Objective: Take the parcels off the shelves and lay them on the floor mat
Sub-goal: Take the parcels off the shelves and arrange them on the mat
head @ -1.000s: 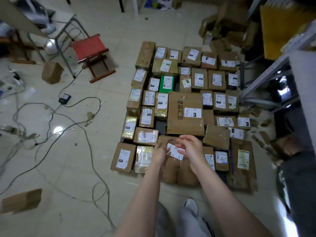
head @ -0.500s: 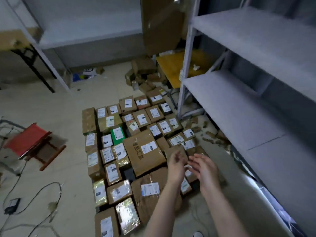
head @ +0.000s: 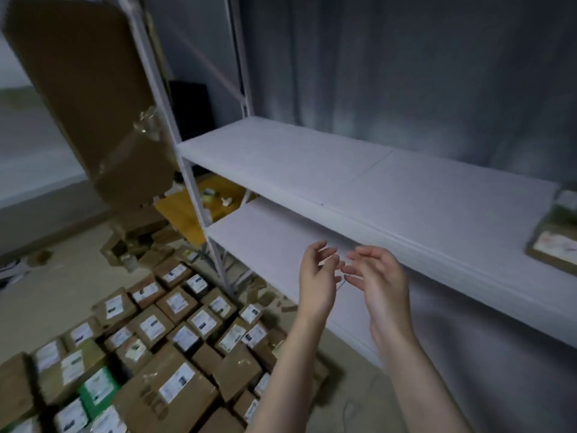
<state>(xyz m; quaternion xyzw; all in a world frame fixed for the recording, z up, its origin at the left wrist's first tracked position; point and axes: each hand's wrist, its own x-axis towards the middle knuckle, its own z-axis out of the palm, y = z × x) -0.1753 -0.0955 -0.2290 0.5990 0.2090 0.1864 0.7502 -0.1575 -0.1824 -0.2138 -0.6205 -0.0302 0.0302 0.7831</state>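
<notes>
Pale flooring left of the white shelf unit (head: 312,170) is packed with laid-out parcels (head: 175,348), brown cartons with white labels and one green box among them. The floor mat beneath them is hidden. Above them, against the unit's left post, leans a large cardboard sheet (head: 87,98) with loose tape.

In front of the unit's lower board both hands hover, touching nothing. The left hand (head: 317,276) and the right hand (head: 379,282) face each other, fingers relaxed and loosely spread, both empty.

At the far right end of the unit's upper board sits the shelf parcel (head: 551,248), the only one in view there. The frame edge cuts it off, and it is well apart from both hands, nearer the right one. It looks like a taped brown carton with a white label on top: probably stiff-walled and fairly light, though the tape could be slick. Gripping two opposite side walls seems safest, or sliding it to the board's front lip and getting fingers under the base. Reaching it calls for a move rightward along the unit.
</notes>
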